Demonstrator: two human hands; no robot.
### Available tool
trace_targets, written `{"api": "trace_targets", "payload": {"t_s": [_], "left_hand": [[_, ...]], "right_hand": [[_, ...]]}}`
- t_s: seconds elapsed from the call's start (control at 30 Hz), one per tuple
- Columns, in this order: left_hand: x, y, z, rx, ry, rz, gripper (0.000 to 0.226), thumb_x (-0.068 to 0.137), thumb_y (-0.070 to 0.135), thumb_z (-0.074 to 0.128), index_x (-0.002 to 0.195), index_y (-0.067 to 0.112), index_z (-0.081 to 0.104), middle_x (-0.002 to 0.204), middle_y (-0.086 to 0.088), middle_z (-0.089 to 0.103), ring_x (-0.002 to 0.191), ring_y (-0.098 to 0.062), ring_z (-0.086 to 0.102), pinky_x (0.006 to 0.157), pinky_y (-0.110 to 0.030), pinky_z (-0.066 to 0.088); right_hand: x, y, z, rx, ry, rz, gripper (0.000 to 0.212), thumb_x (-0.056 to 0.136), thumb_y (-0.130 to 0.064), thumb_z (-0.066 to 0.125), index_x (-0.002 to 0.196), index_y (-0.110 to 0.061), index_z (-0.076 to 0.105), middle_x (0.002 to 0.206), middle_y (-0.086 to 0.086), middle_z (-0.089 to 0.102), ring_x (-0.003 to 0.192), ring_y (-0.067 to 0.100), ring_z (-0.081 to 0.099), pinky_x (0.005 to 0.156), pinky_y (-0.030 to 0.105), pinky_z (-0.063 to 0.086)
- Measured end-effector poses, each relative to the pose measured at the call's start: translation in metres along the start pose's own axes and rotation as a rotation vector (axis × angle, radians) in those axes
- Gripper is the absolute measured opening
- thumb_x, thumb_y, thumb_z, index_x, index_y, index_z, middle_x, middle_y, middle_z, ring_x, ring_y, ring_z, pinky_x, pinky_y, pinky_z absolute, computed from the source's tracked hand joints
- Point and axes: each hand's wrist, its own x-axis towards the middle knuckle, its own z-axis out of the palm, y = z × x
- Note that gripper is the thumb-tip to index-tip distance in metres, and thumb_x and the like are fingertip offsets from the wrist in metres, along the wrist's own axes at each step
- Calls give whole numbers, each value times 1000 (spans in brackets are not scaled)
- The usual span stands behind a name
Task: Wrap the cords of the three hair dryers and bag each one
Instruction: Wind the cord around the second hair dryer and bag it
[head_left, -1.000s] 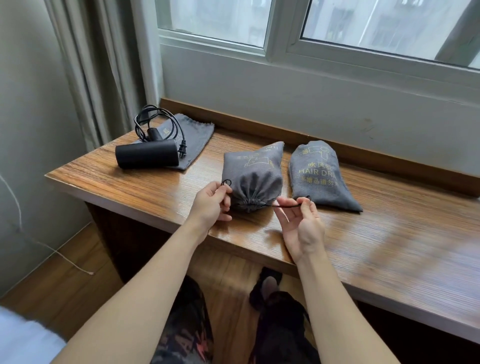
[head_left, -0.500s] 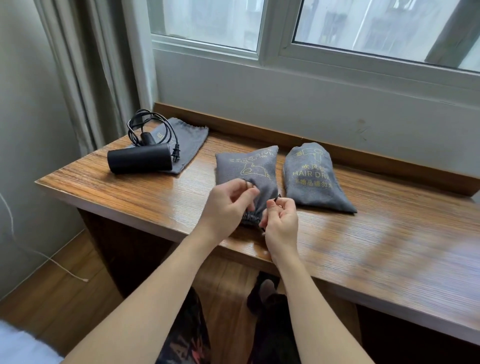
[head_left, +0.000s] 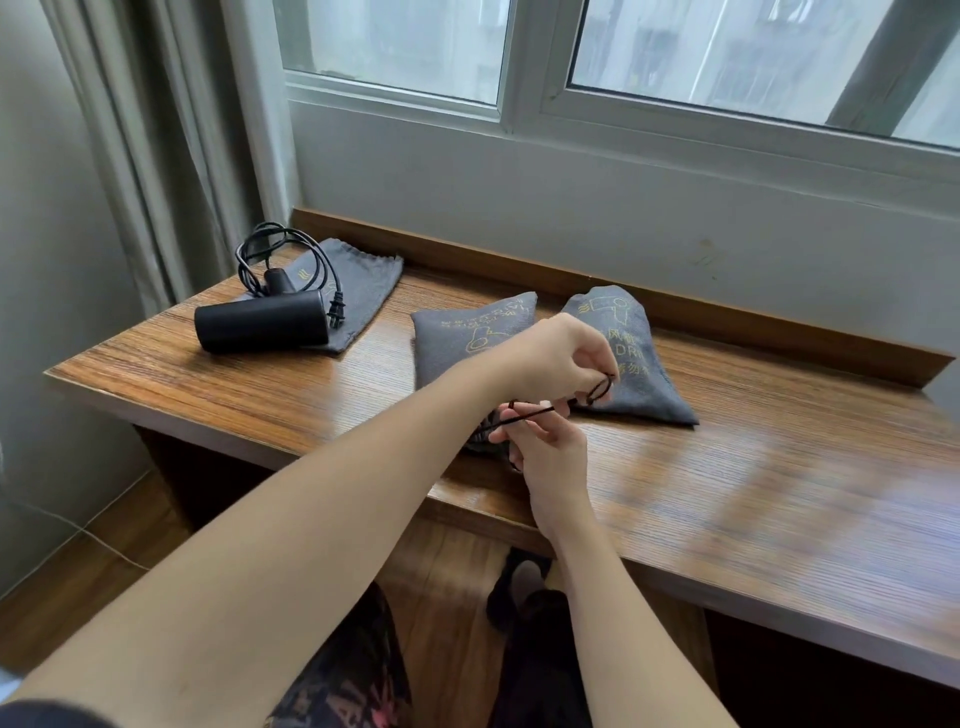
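Note:
Two filled grey drawstring bags lie on the wooden desk (head_left: 727, 499): the middle bag (head_left: 457, 338) and the right bag (head_left: 631, 358) with yellow print. My left hand (head_left: 558, 358) reaches across the middle bag and pinches a loop of its black drawstring (head_left: 597, 391). My right hand (head_left: 545, 452) sits at the bag's gathered mouth and holds the other strand of the string taut. A black hair dryer (head_left: 262, 325) with a loosely coiled cord (head_left: 283, 260) rests on a flat empty grey bag (head_left: 358, 280) at the far left.
A window and white wall rise behind the desk's raised back edge. A curtain (head_left: 156, 156) hangs at the left. My legs and the wood floor show below the desk's front edge.
My hands pulled the drawstrings apart, came together at the bag's mouth, and now my left hand has crossed to the right holding a string loop while the right grips the other strand.

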Motion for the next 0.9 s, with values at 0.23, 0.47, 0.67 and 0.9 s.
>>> {"api": "trace_targets", "payload": {"t_s": [0.23, 0.47, 0.67, 0.9], "left_hand": [[12, -34, 4, -93, 136, -193, 7, 93, 7, 64, 87, 9, 65, 83, -9, 74, 69, -15, 69, 67, -32, 62], [2, -53, -9, -227, 221, -265, 2, 93, 7, 65, 93, 9, 64, 95, -15, 74, 84, -23, 74, 77, -40, 62], [-22, -42, -25, -66, 420, -203, 32, 83, 16, 77, 106, 15, 54, 106, -3, 61, 82, -6, 63, 66, -24, 56], [-57, -37, -30, 226, -9, -131, 29, 69, 18, 86, 90, 26, 68, 79, 20, 68, 72, 2, 63, 63, -15, 50]], "right_hand": [[0, 2, -6, 91, -99, 27, 15, 90, 2, 61, 88, -6, 73, 64, 7, 68, 52, 9, 42, 50, 15, 32], [3, 3, -10, 90, -128, 27, 25, 93, -9, 63, 69, -9, 70, 60, 7, 67, 51, 9, 45, 49, 16, 32], [4, 3, -10, 78, -97, 40, 22, 98, -12, 55, 82, -5, 68, 61, 3, 65, 51, 7, 45, 49, 16, 34], [6, 4, -10, 55, -129, 11, 27, 101, -12, 50, 80, -4, 65, 57, 0, 57, 53, 8, 41, 50, 19, 29]]}}
